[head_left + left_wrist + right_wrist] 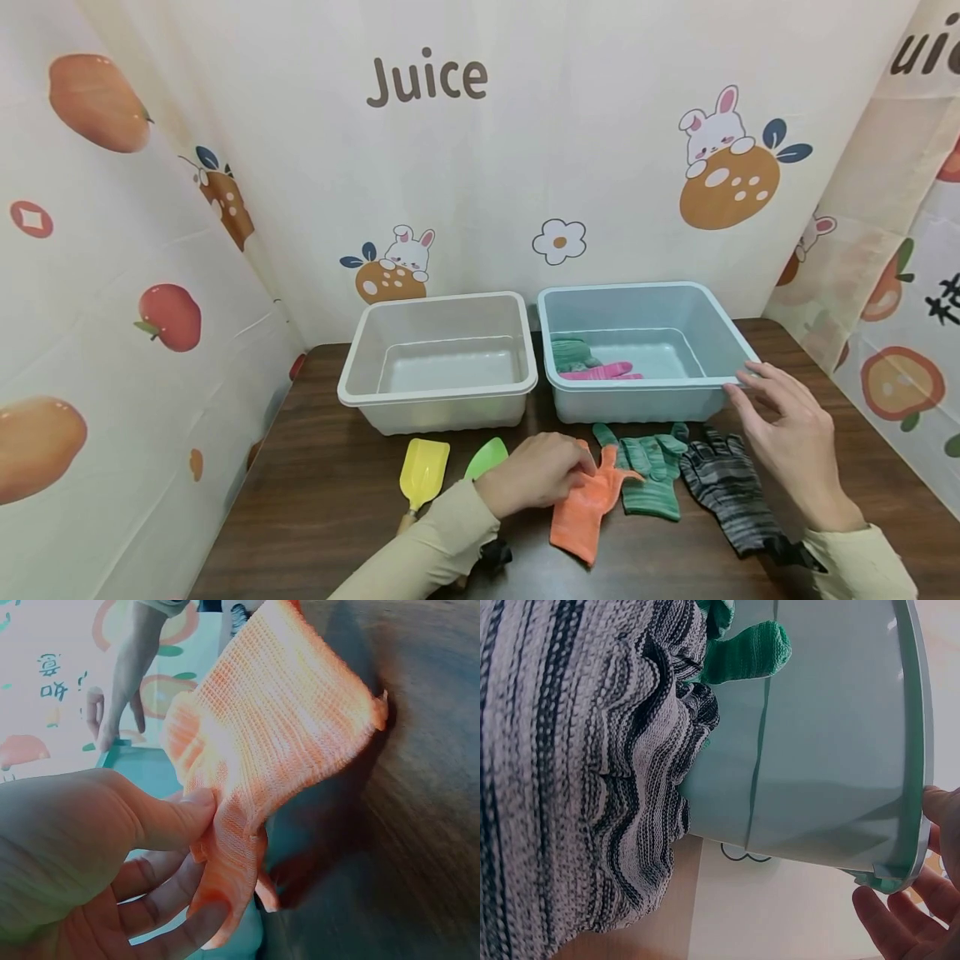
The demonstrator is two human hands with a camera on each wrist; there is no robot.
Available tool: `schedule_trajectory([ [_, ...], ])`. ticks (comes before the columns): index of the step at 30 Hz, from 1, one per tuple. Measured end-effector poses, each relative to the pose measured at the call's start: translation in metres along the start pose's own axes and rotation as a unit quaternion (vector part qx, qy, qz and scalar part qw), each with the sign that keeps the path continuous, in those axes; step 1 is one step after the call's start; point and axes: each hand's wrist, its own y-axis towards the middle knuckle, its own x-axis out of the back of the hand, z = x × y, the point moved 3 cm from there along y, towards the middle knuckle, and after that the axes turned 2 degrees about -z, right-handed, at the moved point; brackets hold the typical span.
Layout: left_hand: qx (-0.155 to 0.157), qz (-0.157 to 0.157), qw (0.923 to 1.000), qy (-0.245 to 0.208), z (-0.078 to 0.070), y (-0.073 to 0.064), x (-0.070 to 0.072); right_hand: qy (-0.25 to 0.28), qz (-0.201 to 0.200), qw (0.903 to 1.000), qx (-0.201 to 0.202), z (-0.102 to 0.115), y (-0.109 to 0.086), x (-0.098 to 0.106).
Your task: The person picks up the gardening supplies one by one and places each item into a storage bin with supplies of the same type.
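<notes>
My left hand (534, 472) pinches an orange knit glove (587, 506) between thumb and fingers. In the left wrist view, the glove's cuff (300, 712) spreads upward from the thumb. With thumb and fingers, my right hand (797, 437) holds the front right corner of the light blue bin (637, 404) by its rim. Inside that bin lie a green glove (572, 353) and a pink glove (600, 372) at the left. A second green glove (651, 483) and a black-and-grey striped glove (726, 492) lie on the table in front of the bin.
A white bin (438, 408) stands left of the blue one. Before it lie a yellow toy shovel (423, 471) and a green shovel (486, 457), partly covered by my left arm. Printed curtains (480, 167) enclose the dark wooden table (300, 500) behind and at both sides.
</notes>
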Motion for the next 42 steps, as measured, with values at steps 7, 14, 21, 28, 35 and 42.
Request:
schedule_trajectory([
  [7,0.001,-0.011,0.9999,-0.007,0.000,0.000,0.003,0.001,0.001,1.0000,0.002,0.001,0.000,0.001],
  [14,0.007,-0.014,0.9998,-0.013,0.001,-0.001,0.006,-0.006,0.004,1.0000,-0.002,0.002,0.001,0.001],
  [21,0.001,-0.020,0.9995,-0.024,0.003,0.000,0.009,-0.003,0.004,1.0000,0.001,0.003,0.001,0.001],
  [28,0.006,-0.026,0.9992,-0.030,0.005,0.000,0.014,-0.007,0.004,1.0000,0.004,0.004,0.001,0.002],
  [35,0.008,-0.040,0.9978,-0.052,0.005,0.001,0.026,-0.013,0.009,0.9999,0.002,0.002,0.002,0.000],
  [42,0.010,-0.045,0.9970,-0.062,0.005,0.001,0.037,-0.011,0.005,0.9999,0.001,0.001,0.003,0.000],
])
